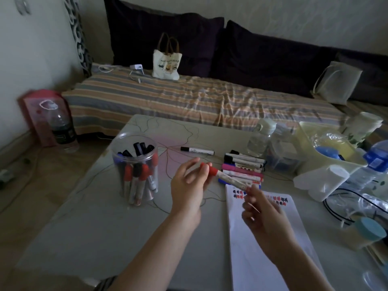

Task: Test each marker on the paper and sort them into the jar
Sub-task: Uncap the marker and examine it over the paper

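Holding a red-capped marker (228,179) over the tabletop (88,234), both hands work above its middle. Right hand (263,215): fingers curled, pinching the white barrel's tail end over the paper. Left hand (188,185): fingers loosely extended, fingertips on the rounded red cap; whether they grip it, cannot tell. Marker's long axis runs diagonally, cap toward the far left, tail toward the near right.

Paper (266,238): smooth white sheet, flat, running from the near edge toward the centre, rows of red, blue and black scribbles along its far end. Near-left tabletop is bare grey, matte, with thin brown line drawings.

Jar (135,166): clear plastic cylinder, upright, left of centre, packed with red- and black-capped markers standing on end. Unsorted markers (243,166): cylindrical, lying side by side just beyond the paper. One black-capped marker (197,151) lies alone farther back. Right edge is crowded with clear water bottles (259,139) and a pale plastic tray (304,131).
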Available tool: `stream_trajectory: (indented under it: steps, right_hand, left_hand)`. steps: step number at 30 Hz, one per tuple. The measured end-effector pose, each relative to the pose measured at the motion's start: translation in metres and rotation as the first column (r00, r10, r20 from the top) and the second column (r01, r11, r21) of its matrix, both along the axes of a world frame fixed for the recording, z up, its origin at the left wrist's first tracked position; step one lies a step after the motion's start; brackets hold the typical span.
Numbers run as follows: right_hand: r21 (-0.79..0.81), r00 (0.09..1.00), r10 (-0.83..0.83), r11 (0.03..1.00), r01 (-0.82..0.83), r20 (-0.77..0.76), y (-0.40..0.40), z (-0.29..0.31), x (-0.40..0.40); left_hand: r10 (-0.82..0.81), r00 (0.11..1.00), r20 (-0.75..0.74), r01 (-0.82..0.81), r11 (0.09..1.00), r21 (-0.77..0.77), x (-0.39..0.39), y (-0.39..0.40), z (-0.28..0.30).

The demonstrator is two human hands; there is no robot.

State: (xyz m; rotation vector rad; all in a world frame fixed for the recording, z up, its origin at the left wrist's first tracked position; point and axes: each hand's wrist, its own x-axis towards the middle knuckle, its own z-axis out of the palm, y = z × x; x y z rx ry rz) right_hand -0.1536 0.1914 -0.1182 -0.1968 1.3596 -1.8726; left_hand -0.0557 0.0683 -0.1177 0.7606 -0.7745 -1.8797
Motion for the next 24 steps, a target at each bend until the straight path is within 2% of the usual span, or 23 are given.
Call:
stream_trajectory:
  steps: [4, 6, 9, 15, 21, 24]
  right_hand:
    - [0.134, 0.971, 0.203, 0.973, -0.186, -0.128, 0.005, 0.006, 0.018]
    - [0.169, 0.952, 0.253, 0.960, -0.225, -0.174, 0.002, 0.009, 0.030]
    - [0.138, 0.932, 0.284, 0.956, -0.258, -0.225, -0.008, 0.014, 0.053]
    - [0.137, 0.833, 0.194, 0.980, -0.143, -0.519, -0.051, 0.034, 0.081]
    - [0.152, 0.787, 0.184, 0.982, -0.117, -0.589, -0.038, 0.034, 0.079]
    - [0.194, 0.786, 0.225, 0.971, -0.137, -0.576, -0.024, 0.023, 0.079]
  left_hand:
    - [0.157, 0.973, 0.169, -0.097, 0.942, -0.321, 0.021, 0.001, 0.013]
    - [0.205, 0.965, 0.162, -0.126, 0.908, -0.399, 0.033, 0.001, 0.022]
    - [0.226, 0.964, 0.138, -0.131, 0.860, -0.493, 0.053, -0.001, 0.040]
    - [0.405, 0.907, 0.113, -0.284, 0.787, -0.547, 0.096, -0.035, 0.089]
    - [0.653, 0.756, 0.051, -0.482, 0.607, -0.632, 0.139, -0.082, 0.120]
    - [0.681, 0.718, 0.145, -0.395, 0.570, -0.721, 0.138, -0.094, 0.102]
